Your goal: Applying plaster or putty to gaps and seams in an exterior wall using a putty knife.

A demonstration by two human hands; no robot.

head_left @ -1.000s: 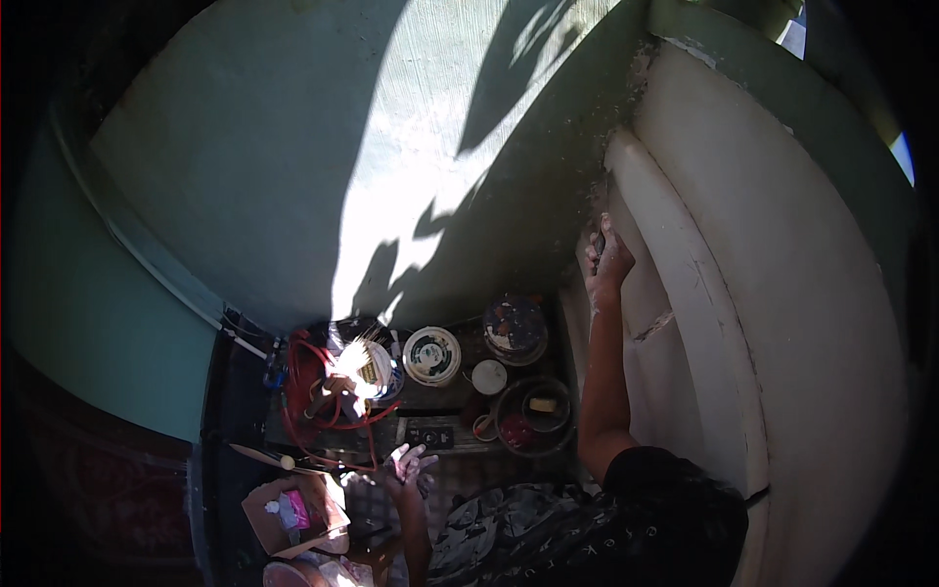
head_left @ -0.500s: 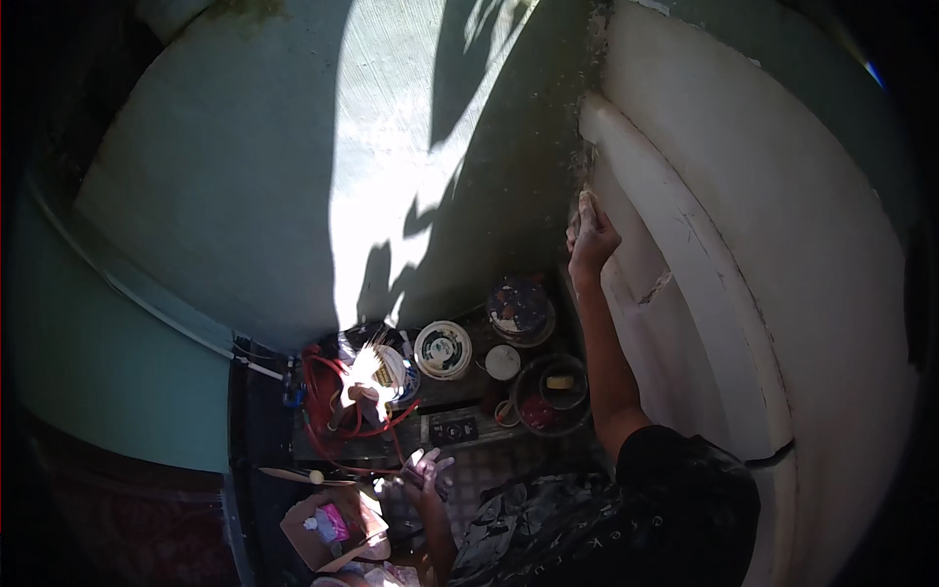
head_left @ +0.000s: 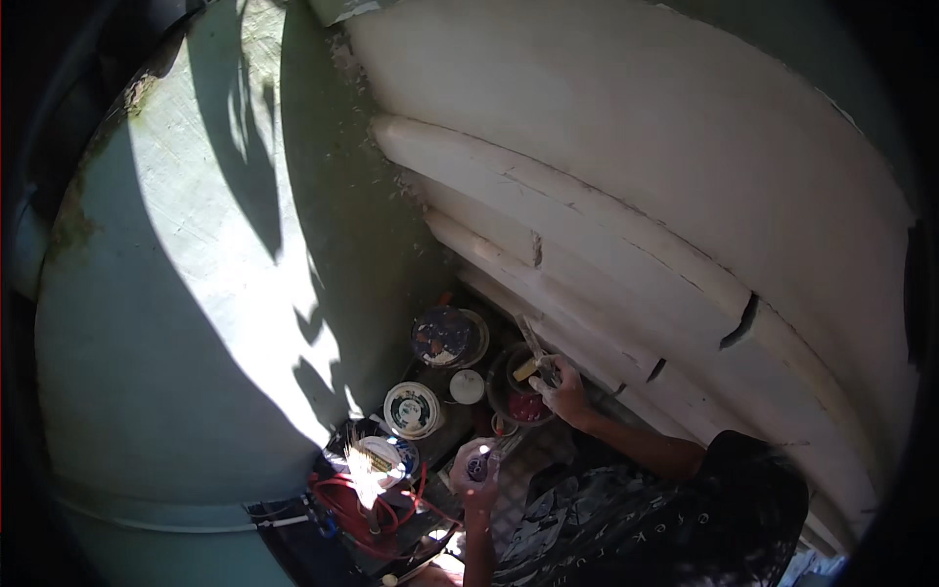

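Note:
My right hand [head_left: 562, 393] is closed at the side of a dark round bowl [head_left: 501, 399]. Out of its fingers sticks a narrow, flat, greyish tool [head_left: 531, 336], perhaps a scraper; its kind is not clear. A yellowish block [head_left: 525, 370], like a sponge, shows in the bowl by my fingertips, above something dark red [head_left: 528, 409]. Lower and to the left, my left hand [head_left: 473, 468] has its fingers curled around something dark and pale that I cannot make out. Both hands carry whitish smears.
Left of the bowl stand a paint-spattered tub [head_left: 445, 338], a small white-lidded pot [head_left: 467, 386] and a white-lidded bucket [head_left: 412, 410]. A brush [head_left: 367, 470] with sunlit bristles and a red hose [head_left: 357, 514] lie further left. A pale, ridged wall [head_left: 606, 235] with cracks rises at the right.
My view has swung toward the right-hand wall. My right hand has come down from the wall corner to the bowl, a flat tool now showing in it. My left hand's spread fingers have curled in.

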